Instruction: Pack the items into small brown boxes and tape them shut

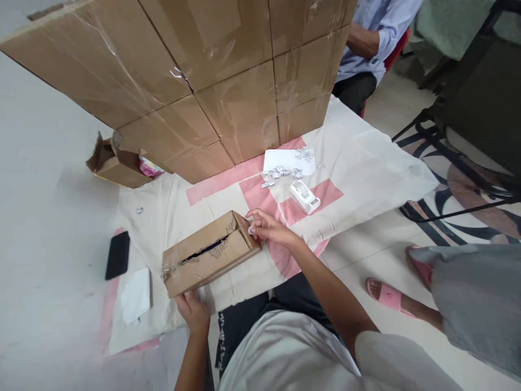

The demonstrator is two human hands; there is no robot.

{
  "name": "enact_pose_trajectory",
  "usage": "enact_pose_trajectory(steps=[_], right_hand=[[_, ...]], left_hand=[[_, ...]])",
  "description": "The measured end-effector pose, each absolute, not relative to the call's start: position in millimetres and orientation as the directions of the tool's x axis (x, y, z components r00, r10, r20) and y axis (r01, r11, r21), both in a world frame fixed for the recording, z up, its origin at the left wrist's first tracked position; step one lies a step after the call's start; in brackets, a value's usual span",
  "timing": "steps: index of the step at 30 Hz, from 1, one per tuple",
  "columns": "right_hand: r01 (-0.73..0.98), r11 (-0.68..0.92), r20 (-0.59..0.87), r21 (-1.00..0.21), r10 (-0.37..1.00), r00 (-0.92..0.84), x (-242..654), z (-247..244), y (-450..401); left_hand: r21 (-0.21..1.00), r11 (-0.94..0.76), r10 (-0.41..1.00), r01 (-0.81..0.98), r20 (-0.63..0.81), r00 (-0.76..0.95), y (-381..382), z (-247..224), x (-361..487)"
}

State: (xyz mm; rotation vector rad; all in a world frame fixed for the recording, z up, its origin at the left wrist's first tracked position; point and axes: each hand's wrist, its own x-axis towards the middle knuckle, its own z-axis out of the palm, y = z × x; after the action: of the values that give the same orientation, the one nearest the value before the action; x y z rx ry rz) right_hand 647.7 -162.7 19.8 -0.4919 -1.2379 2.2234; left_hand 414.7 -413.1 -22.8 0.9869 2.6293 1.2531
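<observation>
A long brown cardboard box (211, 260) lies on the cloth-covered table in front of me, with a dark gap along the seam of its top. My left hand (194, 312) grips the near left corner of this box, its fingertips hidden beneath. At the box's right end is my right hand (268, 227), its fingers bent around a small whitish piece (251, 231) close to the cardboard. Beyond it, a white tape dispenser (304, 197) rests on the cloth, near a white sheet (295, 161) with crumpled silvery scraps on it.
Stacked, taped cartons (240, 98) form a wall at the back. An opened small carton (122, 165) stands at the left rear. A black phone (118, 255) and a white packet (135, 295) lie at left. One person sits behind the cartons; another stands at right.
</observation>
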Motion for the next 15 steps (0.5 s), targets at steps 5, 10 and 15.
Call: enact_pose_trajectory(steps=[5, 10, 15], right_hand=[[-0.206, -0.413, -0.071, -0.887, 0.563, -0.824, 642, 20, -154], [-0.121, -0.408, -0.158, -0.905, 0.586, -0.795, 632, 15, -150], [-0.178, -0.312, -0.121, -0.933, 0.741, -0.660, 627, 6, -168]], left_hand=[[0.722, 0.480, 0.560, 0.499, 0.186, -0.808, -413, -24, 414], [0.729, 0.477, 0.549, 0.491, 0.189, -0.814, -410, -21, 415], [0.727, 0.484, 0.542, 0.487, 0.187, -0.819, -410, -21, 415]])
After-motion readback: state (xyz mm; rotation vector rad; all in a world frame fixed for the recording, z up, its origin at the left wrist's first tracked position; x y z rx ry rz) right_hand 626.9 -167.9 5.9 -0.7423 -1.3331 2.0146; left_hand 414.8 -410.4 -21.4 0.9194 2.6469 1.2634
